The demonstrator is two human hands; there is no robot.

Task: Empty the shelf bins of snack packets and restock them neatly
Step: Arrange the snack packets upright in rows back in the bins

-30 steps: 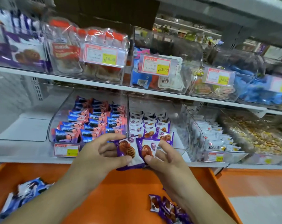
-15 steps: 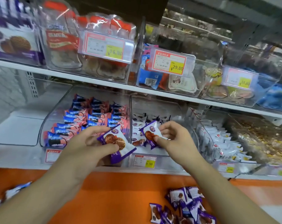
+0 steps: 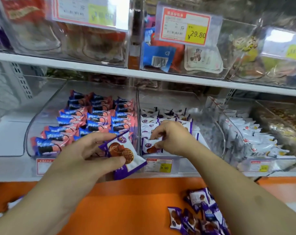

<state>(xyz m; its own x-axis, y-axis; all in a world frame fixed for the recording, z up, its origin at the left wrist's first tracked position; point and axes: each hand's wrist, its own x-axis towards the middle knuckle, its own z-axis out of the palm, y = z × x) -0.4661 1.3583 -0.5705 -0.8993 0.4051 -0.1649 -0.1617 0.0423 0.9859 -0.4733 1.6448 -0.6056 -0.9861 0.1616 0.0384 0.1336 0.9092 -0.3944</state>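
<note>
My left hand (image 3: pixel 86 156) grips a purple-and-white waffle snack packet (image 3: pixel 125 153) in front of the shelf edge, thumb across its lower side. My right hand (image 3: pixel 172 138) reaches into the middle clear bin (image 3: pixel 211 133) and pinches another purple-and-white packet (image 3: pixel 150 146) at the bin's front, in line with rows of the same packets (image 3: pixel 162 119). The left clear bin (image 3: pixel 32 133) holds neat rows of blue-and-pink packets (image 3: pixel 93 119). A loose heap of purple packets (image 3: pixel 199 214) lies on the orange surface (image 3: pixel 127 206) below.
A third bin to the right holds white packets (image 3: pixel 255 139); beyond it lies a bin of loose yellowish snacks (image 3: pixel 284 126). The upper shelf (image 3: pixel 110 70) carries clear bins with price tags (image 3: pixel 186 26). A few blue packets (image 3: pixel 13 202) lie at the orange surface's left edge.
The view has moved closer to the bins. My right hand lowered its packet into the front of the middle bin. My left hand still holds its packet in about the same place.
</note>
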